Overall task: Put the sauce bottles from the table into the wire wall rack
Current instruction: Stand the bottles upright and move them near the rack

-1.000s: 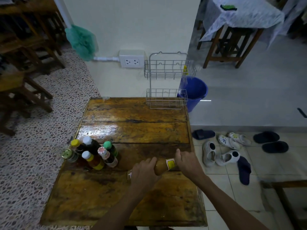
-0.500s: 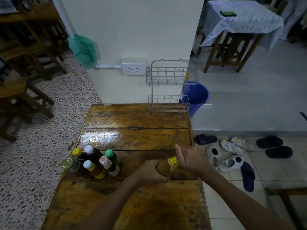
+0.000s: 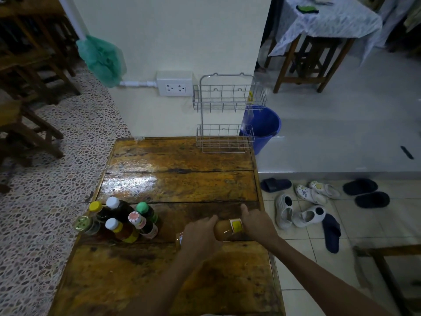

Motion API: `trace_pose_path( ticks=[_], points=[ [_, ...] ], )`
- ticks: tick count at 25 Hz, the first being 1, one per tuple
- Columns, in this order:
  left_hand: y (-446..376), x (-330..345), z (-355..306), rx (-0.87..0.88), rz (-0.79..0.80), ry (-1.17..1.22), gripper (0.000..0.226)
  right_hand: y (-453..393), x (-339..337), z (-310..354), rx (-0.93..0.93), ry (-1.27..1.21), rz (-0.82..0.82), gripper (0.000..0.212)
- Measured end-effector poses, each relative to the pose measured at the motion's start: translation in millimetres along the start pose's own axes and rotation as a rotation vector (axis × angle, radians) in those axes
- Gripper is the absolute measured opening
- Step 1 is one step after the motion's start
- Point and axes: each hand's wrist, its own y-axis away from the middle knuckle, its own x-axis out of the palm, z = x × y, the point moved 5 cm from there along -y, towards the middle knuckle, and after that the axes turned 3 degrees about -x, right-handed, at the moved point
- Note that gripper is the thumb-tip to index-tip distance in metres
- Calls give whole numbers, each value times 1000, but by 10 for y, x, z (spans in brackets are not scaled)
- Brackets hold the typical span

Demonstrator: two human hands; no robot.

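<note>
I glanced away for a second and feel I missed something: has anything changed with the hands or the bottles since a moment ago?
Hardly. Both hands, left hand and right hand, still grip the amber sauce bottle sideways over the wooden table; they have barely shifted. The bottle cluster at the left edge and the empty wire wall rack are unchanged.

Blue bucket (image 3: 264, 126), wall socket (image 3: 175, 84), scattered shoes (image 3: 305, 205).
</note>
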Motion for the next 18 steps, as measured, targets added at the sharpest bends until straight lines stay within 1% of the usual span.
trace_pose_path(
  ticks=[1,2,3,4,6,7,10,12,14,15,16,18],
  points=[
    [-77,-40,59,-9,107,141,59,37,-110,79,-101,-6,-153,15],
    [-138,-73,109,-12,248,305,64,75,-225,156,-207,-30,-266,17],
    [-171,-103,137,-3,377,445,68,97,-331,213,-308,-49,-323,23],
    [-182,-133,154,6,470,527,69,98,-411,262,-409,-28,-344,29],
    [-185,-166,160,14,577,579,69,75,-503,344,-530,50,-357,35],
    [-187,-166,158,13,589,590,67,47,-526,354,-527,39,-345,37],
    [-174,-110,181,-13,539,635,58,-29,-483,340,-404,-79,-270,44],
    [-138,-55,200,-38,538,644,53,-14,-382,318,-359,-84,-252,46],
    [-93,-8,176,-34,539,595,53,15,-284,229,-245,-12,-212,45],
    [-76,7,151,-30,533,541,55,50,-219,173,-189,30,-173,43],
    [-69,15,127,-29,518,464,57,102,-177,143,-169,67,-158,36],
    [-55,21,88,-31,449,266,59,195,-16,136,-222,167,-41,6]
  ],
)
